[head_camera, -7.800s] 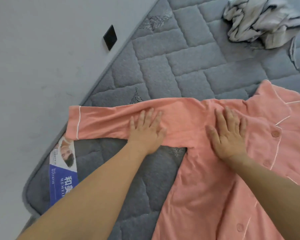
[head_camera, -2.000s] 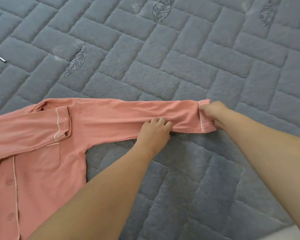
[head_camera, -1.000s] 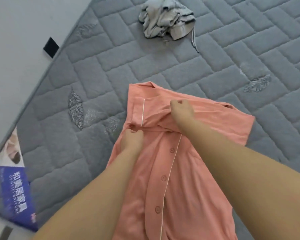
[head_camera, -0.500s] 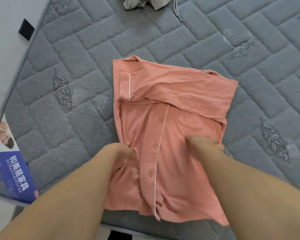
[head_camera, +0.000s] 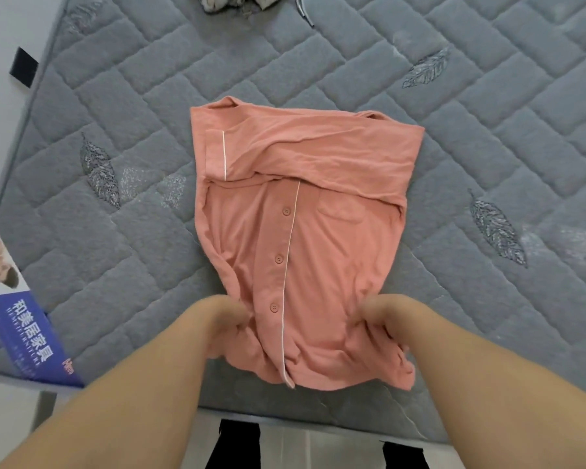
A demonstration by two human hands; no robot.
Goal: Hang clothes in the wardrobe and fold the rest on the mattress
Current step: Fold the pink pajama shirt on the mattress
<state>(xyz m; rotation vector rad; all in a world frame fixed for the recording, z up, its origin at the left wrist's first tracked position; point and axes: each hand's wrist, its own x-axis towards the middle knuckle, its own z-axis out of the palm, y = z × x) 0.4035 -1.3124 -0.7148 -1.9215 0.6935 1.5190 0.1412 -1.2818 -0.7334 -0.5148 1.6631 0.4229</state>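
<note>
- Head view: grey quilted mattress (head_camera: pixel 454 137) fills nearly everything in front of you, stitched in a brick pattern with leaf motifs, its near edge running along the bottom over a pale floor.
- Your salmon pyjama shirt (head_camera: pixel 318 238) lies on the mattress in the middle, button side up, with both sleeves folded across the chest and a white-piped cuff showing at the left.
- Your left hand (head_camera: pixel 229 318) has its fingers curled into the fabric at the shirt's lower left side, bunching the cloth there.
- Your right hand (head_camera: pixel 381 316) grips the lower right side in the same way, with the fabric gathered under its fingers.
- Between your hands, the hem hangs wrinkled near the mattress edge, and the white-piped button placket runs straight down the middle.
- At the top edge, a crumpled grey garment (head_camera: pixel 237 1) sits well apart from the shirt.
- At the left, a blue and white printed label (head_camera: pixel 31 336) lies on the mattress corner.
</note>
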